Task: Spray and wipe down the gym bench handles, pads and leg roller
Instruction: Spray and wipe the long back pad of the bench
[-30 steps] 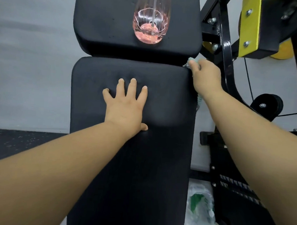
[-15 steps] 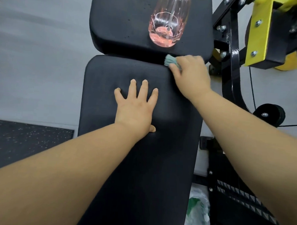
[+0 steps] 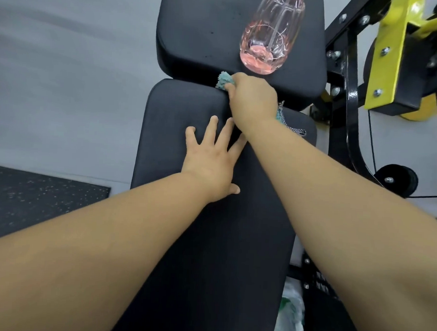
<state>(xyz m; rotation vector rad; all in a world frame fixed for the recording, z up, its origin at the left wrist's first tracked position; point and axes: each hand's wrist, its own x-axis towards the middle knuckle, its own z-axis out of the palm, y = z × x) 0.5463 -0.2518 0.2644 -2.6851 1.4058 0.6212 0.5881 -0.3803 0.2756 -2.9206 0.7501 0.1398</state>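
- Gripping teal cloth (image 3: pixel 223 81) in right hand (image 3: pixel 253 99), fingers curled over it, knuckles up.
- Cloth mostly hidden under the palm; one fluffy tuft poking out past the fingertips on the far-left side, another bit plus a mesh-looking tail trailing out by the wrist on the right.
- Cloth and right hand pressed right at the gap where long pad (image 3: pixel 209 240) meets upper pad (image 3: pixel 205 34), at the long pad's top edge, right of centre.
- Resting left hand (image 3: pixel 210 162) palm down on the long pad, fingers straight and spread, holding nothing.
- Left hand near side of the cloth, just beside the right wrist; one fingertip tucked out of sight under the right forearm.
- Both forearms bare, reaching in from the bottom edge.
- On the upper pad, near its front edge: clear spray bottle (image 3: pixel 268 42) with a little pink liquid at the base, top cut off by the frame edge.
- Bottle base just beyond the right knuckles; touching or not, cannot tell.
- Right of the pads: black metal frame (image 3: pixel 350 96) with bolts, yellow plate (image 3: pixel 390 52), black round roller (image 3: pixel 397 184) lower down.
- Left side: grey floor (image 3: pixel 65 83), dark speckled mat (image 3: pixel 35 200) at the lower left.
- Beside the long pad at the lower right: crumpled white and green plastic bag (image 3: pixel 291 316), blurred.
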